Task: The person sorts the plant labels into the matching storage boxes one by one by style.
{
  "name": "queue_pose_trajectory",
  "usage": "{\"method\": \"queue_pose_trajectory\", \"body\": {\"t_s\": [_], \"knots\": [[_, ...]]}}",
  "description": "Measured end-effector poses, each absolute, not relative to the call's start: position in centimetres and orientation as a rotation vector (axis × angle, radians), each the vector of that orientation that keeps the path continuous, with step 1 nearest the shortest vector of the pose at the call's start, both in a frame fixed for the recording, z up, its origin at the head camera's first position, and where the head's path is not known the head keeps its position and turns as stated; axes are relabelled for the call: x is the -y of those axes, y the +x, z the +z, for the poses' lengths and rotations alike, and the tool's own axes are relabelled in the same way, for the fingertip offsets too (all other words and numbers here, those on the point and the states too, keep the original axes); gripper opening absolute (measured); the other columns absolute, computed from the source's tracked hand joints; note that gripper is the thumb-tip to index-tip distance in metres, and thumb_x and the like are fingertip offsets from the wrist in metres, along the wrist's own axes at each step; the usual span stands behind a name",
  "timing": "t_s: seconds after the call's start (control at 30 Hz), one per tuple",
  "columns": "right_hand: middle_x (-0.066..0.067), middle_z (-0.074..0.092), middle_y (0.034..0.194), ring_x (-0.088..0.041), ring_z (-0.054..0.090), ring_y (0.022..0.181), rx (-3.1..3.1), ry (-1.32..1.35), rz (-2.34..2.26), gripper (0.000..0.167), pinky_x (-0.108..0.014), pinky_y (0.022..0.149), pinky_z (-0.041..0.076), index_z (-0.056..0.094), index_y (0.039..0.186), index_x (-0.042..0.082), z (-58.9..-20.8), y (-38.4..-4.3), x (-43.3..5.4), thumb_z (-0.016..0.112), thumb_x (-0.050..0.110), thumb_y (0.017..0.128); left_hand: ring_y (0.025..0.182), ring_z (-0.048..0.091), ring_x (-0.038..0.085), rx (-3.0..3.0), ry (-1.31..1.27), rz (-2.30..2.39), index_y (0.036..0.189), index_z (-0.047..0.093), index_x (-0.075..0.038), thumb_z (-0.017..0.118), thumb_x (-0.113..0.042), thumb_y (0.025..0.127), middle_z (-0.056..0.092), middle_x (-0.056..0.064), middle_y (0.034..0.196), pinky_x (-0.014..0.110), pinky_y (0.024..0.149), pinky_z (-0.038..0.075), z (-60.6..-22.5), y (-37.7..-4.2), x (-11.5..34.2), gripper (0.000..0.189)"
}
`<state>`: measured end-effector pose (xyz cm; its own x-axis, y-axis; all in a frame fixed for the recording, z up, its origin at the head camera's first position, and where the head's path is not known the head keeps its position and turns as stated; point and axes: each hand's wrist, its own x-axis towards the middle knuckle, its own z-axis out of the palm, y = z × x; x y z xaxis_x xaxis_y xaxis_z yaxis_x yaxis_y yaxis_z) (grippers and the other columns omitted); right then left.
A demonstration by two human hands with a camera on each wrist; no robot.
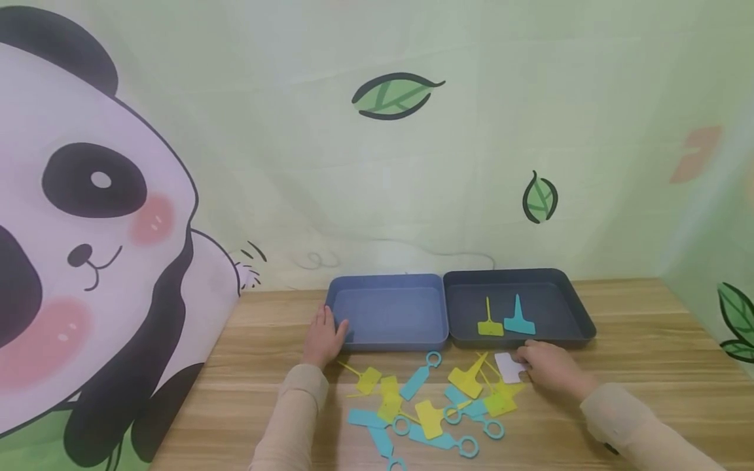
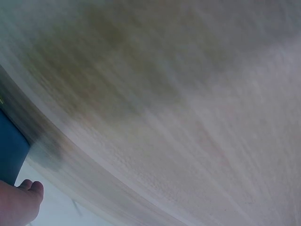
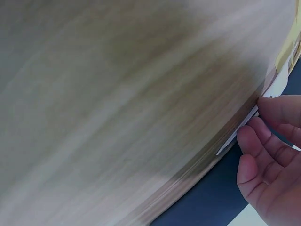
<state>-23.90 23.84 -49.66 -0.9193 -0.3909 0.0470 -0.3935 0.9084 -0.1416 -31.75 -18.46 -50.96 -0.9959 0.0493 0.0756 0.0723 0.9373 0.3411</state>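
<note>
My right hand (image 1: 554, 367) pinches a white plant label (image 1: 509, 367) between thumb and fingers, just in front of the dark tray. In the right wrist view, the label's thin pointed stem (image 3: 230, 142) sticks out past the fingertips. Inside the dark tray (image 1: 565, 307) lie a yellow T-shaped label (image 1: 490, 328) and a blue T-shaped label (image 1: 520, 324). My left hand (image 1: 324, 339) rests against the left side of the blue tray (image 1: 383, 345), its fingers fairly straight and the thumb near the front corner. Only part of that hand shows in the left wrist view.
Yellow labels (image 1: 430, 418) and blue ring-ended tags (image 1: 417, 383) lie in a loose overlapping pile on the wooden table (image 1: 636, 327), in front of both trays. Behind the trays hangs a cloth backdrop (image 1: 283, 163) printed with a panda and leaves.
</note>
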Motion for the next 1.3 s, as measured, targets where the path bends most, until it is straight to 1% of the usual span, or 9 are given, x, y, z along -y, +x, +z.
{"method": "queue_pose_trajectory", "body": {"t_s": [0.2,0.37,0.6,0.67,0.73,0.83,0.93,1.1,1.3], "knots": [[0.003,0.052,0.070,-0.012,0.052,0.063,3.033,0.616,0.257,0.004,-0.032,0.059,0.047,0.064,0.078,0.009,-49.8,-24.0,-23.8,0.062,0.006,0.076,0.131,0.022,0.039,3.024,-0.091,-0.550,0.134,0.020,0.013,0.033,-0.039,0.093,0.018,0.028,0.142,0.043,0.108,0.020,-51.0,-31.7,18.6,0.068],[0.003,0.051,0.070,-0.011,0.050,0.063,3.034,0.614,0.293,0.003,-0.030,0.059,0.046,0.063,0.076,0.009,-50.0,-24.1,-23.7,0.064,0.007,0.075,0.131,0.023,0.039,3.006,-0.082,-0.583,0.134,0.021,0.014,0.035,-0.038,0.092,0.018,0.028,0.142,0.044,0.107,0.021,-51.1,-31.6,18.6,0.068],[0.001,0.053,0.072,-0.014,0.053,0.067,3.075,0.572,0.304,0.007,-0.032,0.061,0.047,0.062,0.077,0.009,-49.9,-24.0,-23.4,0.067,0.010,0.073,0.131,0.023,0.038,3.003,-0.071,-0.589,0.135,0.021,0.013,0.034,-0.040,0.092,0.018,0.027,0.143,0.043,0.107,0.021,-51.2,-31.7,18.7,0.069],[0.002,0.052,0.072,-0.013,0.051,0.065,3.088,0.569,0.298,0.008,-0.031,0.059,0.046,0.061,0.076,0.010,-49.8,-24.0,-23.3,0.068,0.010,0.072,0.131,0.023,0.038,3.004,-0.073,-0.583,0.135,0.021,0.013,0.034,-0.041,0.092,0.018,0.027,0.143,0.043,0.107,0.021,-51.2,-31.7,18.7,0.069],[0.002,0.049,0.070,-0.012,0.047,0.063,3.103,0.576,0.294,0.008,-0.029,0.055,0.042,0.059,0.072,0.011,-49.6,-24.0,-23.2,0.066,0.007,0.072,0.130,0.023,0.038,3.002,-0.075,-0.580,0.135,0.021,0.013,0.033,-0.041,0.092,0.018,0.028,0.142,0.044,0.107,0.022,-51.1,-31.7,18.7,0.069],[0.002,0.044,0.067,-0.013,0.040,0.060,3.141,0.591,0.298,0.014,-0.027,0.051,0.035,0.053,0.066,0.012,-49.4,-24.1,-23.1,0.062,0.002,0.070,0.130,0.023,0.038,3.001,-0.074,-0.580,0.135,0.020,0.013,0.033,-0.041,0.092,0.018,0.028,0.142,0.044,0.107,0.022,-51.0,-31.7,18.7,0.069],[0.001,0.041,0.067,-0.014,0.036,0.060,3.197,0.598,0.307,0.018,-0.026,0.051,0.031,0.048,0.062,0.013,-49.3,-24.2,-23.1,0.059,-0.001,0.067,0.131,0.023,0.038,3.008,-0.067,-0.582,0.135,0.020,0.013,0.033,-0.040,0.092,0.017,0.028,0.143,0.044,0.107,0.022,-51.0,-31.7,18.7,0.069],[0.001,0.041,0.067,-0.014,0.036,0.061,3.265,0.610,0.363,0.017,-0.025,0.052,0.030,0.047,0.063,0.012,-48.9,-24.2,-23.1,0.057,-0.001,0.064,0.131,0.023,0.038,3.009,-0.065,-0.576,0.135,0.020,0.012,0.034,-0.040,0.092,0.018,0.028,0.143,0.044,0.107,0.022,-51.0,-31.6,18.6,0.069],[0.002,0.041,0.062,-0.013,0.037,0.059,3.293,0.654,0.462,0.018,-0.024,0.052,0.029,0.047,0.063,0.011,-48.6,-24.3,-23.3,0.062,0.003,0.066,0.131,0.023,0.038,3.008,-0.065,-0.573,0.135,0.021,0.013,0.034,-0.039,0.092,0.018,0.028,0.142,0.044,0.107,0.022,-51.2,-31.6,18.4,0.068]]}}
